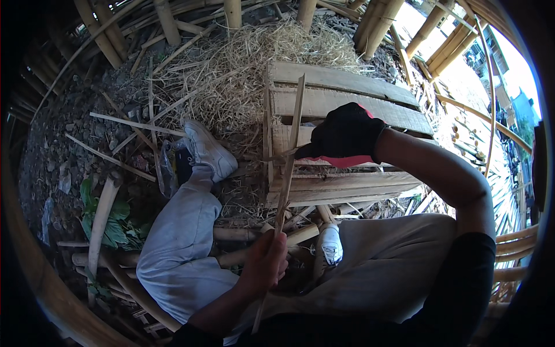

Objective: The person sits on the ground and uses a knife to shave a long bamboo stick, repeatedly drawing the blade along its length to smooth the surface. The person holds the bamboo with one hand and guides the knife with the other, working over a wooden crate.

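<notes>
My bare left hand [267,260] is closed round the lower part of a long, thin bamboo strip [293,127]. The strip slants up and away from me, its far end standing over a slatted wooden crate [341,107]. On my right hand [341,136] is a black glove with red parts, and its fingers are closed. From this glove a short, narrow knife blade [279,157] sticks out to the left and crosses the strip about midway. The knife's handle is hidden in the glove.
Dry straw shavings [237,87] lie in a heap beyond the crate. Loose bamboo strips [136,123] and a clear plastic bag [167,168] litter the ground at left. Bamboo poles [232,14] stand around me. A green leafy plant [113,222] grows beside a cut pole [104,211].
</notes>
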A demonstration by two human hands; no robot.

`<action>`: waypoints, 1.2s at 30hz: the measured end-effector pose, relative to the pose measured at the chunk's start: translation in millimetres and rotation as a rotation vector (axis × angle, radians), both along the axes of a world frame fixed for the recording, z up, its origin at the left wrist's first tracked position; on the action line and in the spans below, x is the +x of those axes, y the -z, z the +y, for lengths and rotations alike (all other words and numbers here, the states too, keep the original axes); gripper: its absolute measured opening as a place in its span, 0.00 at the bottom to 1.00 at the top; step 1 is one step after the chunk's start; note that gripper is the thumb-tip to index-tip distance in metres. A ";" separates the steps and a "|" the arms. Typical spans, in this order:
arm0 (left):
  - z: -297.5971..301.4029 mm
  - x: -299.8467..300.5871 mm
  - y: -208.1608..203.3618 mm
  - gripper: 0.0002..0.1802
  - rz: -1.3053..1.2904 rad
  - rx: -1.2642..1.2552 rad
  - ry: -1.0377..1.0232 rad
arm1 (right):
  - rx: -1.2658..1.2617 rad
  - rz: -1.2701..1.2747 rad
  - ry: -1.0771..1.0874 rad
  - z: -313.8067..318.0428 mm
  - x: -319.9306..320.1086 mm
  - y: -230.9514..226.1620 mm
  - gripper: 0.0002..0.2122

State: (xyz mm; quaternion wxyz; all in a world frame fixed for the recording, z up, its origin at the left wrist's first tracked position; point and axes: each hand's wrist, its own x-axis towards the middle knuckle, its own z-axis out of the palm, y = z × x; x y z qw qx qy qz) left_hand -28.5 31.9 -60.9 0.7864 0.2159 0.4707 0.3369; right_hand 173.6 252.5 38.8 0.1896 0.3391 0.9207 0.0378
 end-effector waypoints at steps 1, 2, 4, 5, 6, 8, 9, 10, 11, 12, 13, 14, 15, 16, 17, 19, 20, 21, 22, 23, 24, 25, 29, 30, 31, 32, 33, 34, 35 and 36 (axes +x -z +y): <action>-1.1 0.9 0.6 0.15 -0.005 -0.003 0.003 | -0.004 -0.006 0.039 -7.9 -2.3 -4.0 0.33; -3.7 -0.1 2.2 0.15 -0.003 -0.005 -0.006 | 0.042 0.034 0.028 -20.4 -9.5 -5.6 0.33; -0.4 1.0 1.1 0.15 -0.004 0.004 -0.006 | -0.029 -0.058 0.000 -30.5 -11.3 -13.9 0.33; 0.0 1.2 0.3 0.15 0.000 -0.006 -0.003 | -0.053 -0.035 -0.009 -30.4 -6.7 -2.5 0.33; -0.5 1.2 0.1 0.15 0.004 -0.015 0.000 | 0.004 0.020 0.005 -16.3 1.2 2.0 0.32; -2.1 1.0 3.5 0.15 0.033 0.035 0.016 | 0.080 0.085 0.133 12.7 10.8 3.9 0.32; -1.8 1.5 4.7 0.15 0.043 0.066 0.021 | 0.086 0.050 0.134 10.5 12.2 3.5 0.33; -3.2 0.9 4.3 0.15 0.025 0.040 0.005 | 0.087 0.016 0.125 2.2 4.3 -2.1 0.33; -3.4 0.8 2.6 0.15 0.005 0.024 -0.003 | 0.098 -0.019 0.125 -8.6 -2.2 -9.3 0.33; -2.8 1.2 0.8 0.15 -0.014 0.008 -0.011 | -0.001 -0.082 0.075 -22.3 -12.5 -12.0 0.34; -2.8 1.0 -0.4 0.15 -0.012 0.002 -0.005 | -0.100 -0.093 0.034 -34.5 -17.0 -8.8 0.33; -2.4 1.4 -1.6 0.15 -0.010 -0.005 0.000 | -0.081 -0.068 -0.013 -29.1 -13.0 -1.9 0.33; -1.6 1.2 -2.3 0.15 -0.008 -0.011 0.005 | -0.062 -0.044 -0.060 -18.6 -6.0 5.1 0.32; -3.0 -0.3 -0.8 0.15 -0.001 0.001 0.017 | -0.044 0.030 0.017 -4.7 2.8 6.6 0.32; -3.1 -1.2 1.1 0.14 0.006 0.016 0.015 | -0.024 0.102 0.082 17.3 11.3 5.2 0.32; -1.5 0.1 3.1 0.14 0.003 0.047 0.028 | 0.129 -0.093 0.267 55.2 28.0 -11.7 0.31; -1.3 1.3 4.1 0.14 0.002 0.054 0.036 | 0.129 -0.112 0.270 56.0 31.7 -12.6 0.31; -1.1 2.6 4.3 0.14 0.002 0.061 0.046 | 0.129 -0.131 0.275 54.3 35.4 -13.2 0.31; -0.6 2.1 3.8 0.14 0.009 0.063 0.036 | 0.126 -0.139 0.266 53.5 32.4 -11.5 0.30; -3.3 -0.1 3.2 0.15 0.024 0.054 0.017 | 0.025 -0.106 0.207 41.0 18.2 -2.5 0.32; -5.6 -1.4 3.3 0.15 0.031 0.044 0.007 | -0.108 0.062 0.150 17.4 3.4 3.1 0.34; -2.8 0.9 2.6 0.15 0.010 0.044 0.012 | -0.061 -0.151 0.136 -9.2 -11.1 -1.4 0.37; -4.5 -0.6 4.7 0.14 0.014 0.034 0.019 | -0.044 -0.125 0.110 -0.6 -7.7 0.6 0.36; -5.0 -1.1 6.1 0.14 0.019 0.045 0.016 | -0.077 0.041 0.202 20.2 3.2 -4.7 0.36; -4.4 -0.4 7.0 0.13 0.022 0.060 0.029 | 0.058 -0.110 0.253 39.6 11.4 -11.6 0.36; -3.6 -0.6 7.8 0.13 0.028 0.077 0.034 | 0.066 -0.110 0.264 52.0 20.9 -13.7 0.36; -2.9 0.0 7.8 0.13 0.033 0.094 0.038 | 0.074 -0.110 0.276 59.0 29.2 -13.6 0.36; -2.5 -0.2 7.2 0.13 0.033 0.089 0.031 | 0.051 -0.132 0.255 52.8 19.6 -13.4 0.36; -3.6 -0.5 6.4 0.13 0.034 0.081 0.025 | 0.026 -0.154 0.235 38.1 9.7 -9.4 0.37; -4.2 -0.5 5.7 0.13 0.035 0.072 0.020 | -0.061 0.018 0.160 23.9 8.3 6.0 0.37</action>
